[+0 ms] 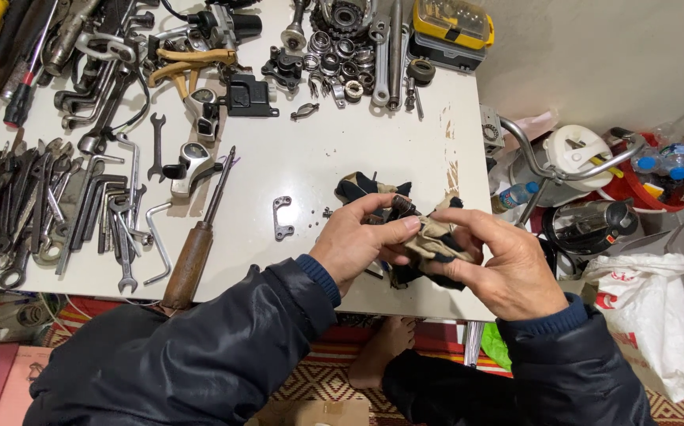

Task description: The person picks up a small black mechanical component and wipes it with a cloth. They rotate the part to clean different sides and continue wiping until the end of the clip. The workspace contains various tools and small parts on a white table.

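My left hand (360, 239) pinches a small dark cylindrical metal part (402, 207) between thumb and fingers. My right hand (499, 263) grips a beige and dark rag (433, 237) bunched up against that part. Both hands meet above the front right area of the white table (294, 158). More of the rag (361, 186) trails behind my left hand onto the table. A small flat metal bracket (282, 217) lies just left of my left hand.
Several wrenches (58, 213) and hex keys cover the table's left side. A wooden-handled tool (193, 248) lies near the front edge. Bearings and parts (342, 47) and a yellow case (451, 28) sit at the back. A white plastic bag (657, 308) and clutter stand to the right.
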